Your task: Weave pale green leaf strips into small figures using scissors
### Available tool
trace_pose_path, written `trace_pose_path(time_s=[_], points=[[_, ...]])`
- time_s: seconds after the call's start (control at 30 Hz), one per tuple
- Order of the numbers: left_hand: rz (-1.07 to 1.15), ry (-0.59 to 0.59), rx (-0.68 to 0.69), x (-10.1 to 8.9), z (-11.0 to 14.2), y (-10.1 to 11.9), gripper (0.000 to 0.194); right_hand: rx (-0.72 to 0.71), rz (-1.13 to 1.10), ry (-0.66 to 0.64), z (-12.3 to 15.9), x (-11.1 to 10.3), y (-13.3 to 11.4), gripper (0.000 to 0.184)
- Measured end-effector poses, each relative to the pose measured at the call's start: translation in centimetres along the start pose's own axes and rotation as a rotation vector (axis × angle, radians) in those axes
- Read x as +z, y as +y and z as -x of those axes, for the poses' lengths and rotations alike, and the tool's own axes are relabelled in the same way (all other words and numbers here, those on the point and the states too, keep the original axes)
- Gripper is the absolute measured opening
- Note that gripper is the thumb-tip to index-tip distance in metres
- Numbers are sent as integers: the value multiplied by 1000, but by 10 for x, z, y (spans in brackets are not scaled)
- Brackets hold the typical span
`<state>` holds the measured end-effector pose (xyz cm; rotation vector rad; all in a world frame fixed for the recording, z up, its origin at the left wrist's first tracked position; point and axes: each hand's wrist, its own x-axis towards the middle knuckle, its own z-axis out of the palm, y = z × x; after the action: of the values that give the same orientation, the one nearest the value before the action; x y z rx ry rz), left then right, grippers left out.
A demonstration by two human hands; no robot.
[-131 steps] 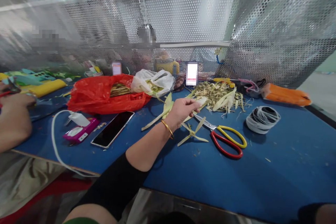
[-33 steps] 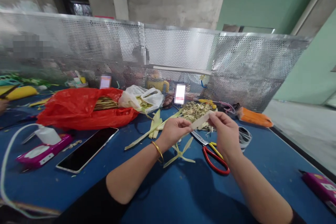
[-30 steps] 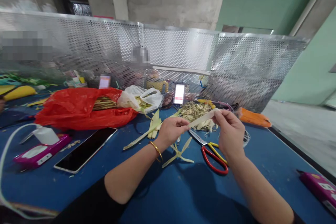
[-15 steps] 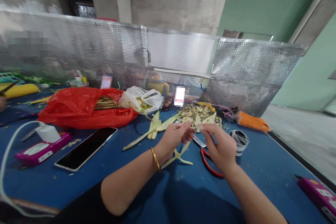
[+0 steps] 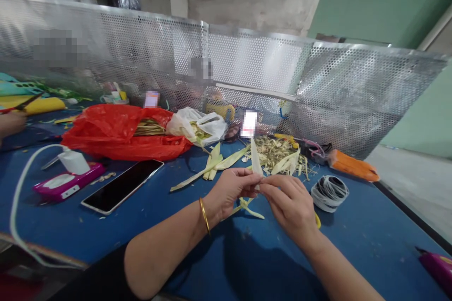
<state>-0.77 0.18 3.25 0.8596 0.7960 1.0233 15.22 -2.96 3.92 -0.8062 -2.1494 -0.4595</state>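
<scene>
My left hand (image 5: 235,190) pinches the base of a pale, pointed husk strip (image 5: 256,160), which stands up between the hands. The fingers of my right hand (image 5: 291,202) are pressed together on the same base, touching my left fingertips. Under the hands lies a knotted-looking piece of pale husk (image 5: 249,209) on the blue table (image 5: 197,249). Past my right wrist shows a curved yellow edge (image 5: 318,220); the rest of that item is hidden. Broad husk leaves (image 5: 212,164) rest to the left of the fingers, and a heap of dry scraps (image 5: 271,148) lies behind them.
A red bag (image 5: 106,134), a white bag (image 5: 183,122) and a phone (image 5: 123,186) are at left, with a purple power strip (image 5: 70,181). Right are a string roll (image 5: 330,193) and an orange packet (image 5: 353,165). A perforated metal screen (image 5: 254,56) stands behind; another person's hand (image 5: 12,124) is far left.
Both hands have come together, and a husk strip now stands upright between their fingers. The red-handled scissors are no longer visible by my right hand. The view has shifted slightly.
</scene>
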Motion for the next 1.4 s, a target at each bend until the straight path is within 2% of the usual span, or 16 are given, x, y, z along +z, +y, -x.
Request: trace_pose_path(time_s=[0.2, 0.33, 0.53, 0.67, 0.8, 0.9, 1.0, 1.2, 1.3, 1.4], points=[[-50, 24, 48, 2, 2, 3, 24, 291, -163, 1, 4, 5, 4, 15], [-80, 8, 74, 1, 1, 1, 20, 365, -277, 6, 4, 6, 7, 10], [-121, -11, 72, 3, 2, 1, 15, 408, -242, -33, 1, 4, 6, 10], [-153, 1, 80, 4, 2, 2, 21, 558, -251, -16, 1, 5, 6, 9], [-204, -14, 122, 3, 3, 1, 33, 722, -412, -44, 2, 8, 7, 18], [-294, -9, 185, 3, 3, 0, 26, 795, -549, -100, 1, 9, 6, 19], [-371, 12, 231, 2, 3, -2, 18, 837, -625, -127, 0, 10, 5, 20], [-436, 33, 282, 0, 0, -4, 17, 856, -651, -88, 0, 11, 3, 20], [-428, 24, 268, 0, 0, -3, 18, 816, -682, -38, 1, 11, 2, 26], [-366, 16, 229, 0, 1, 0, 19, 707, -707, 3, 2, 10, 1, 31]])
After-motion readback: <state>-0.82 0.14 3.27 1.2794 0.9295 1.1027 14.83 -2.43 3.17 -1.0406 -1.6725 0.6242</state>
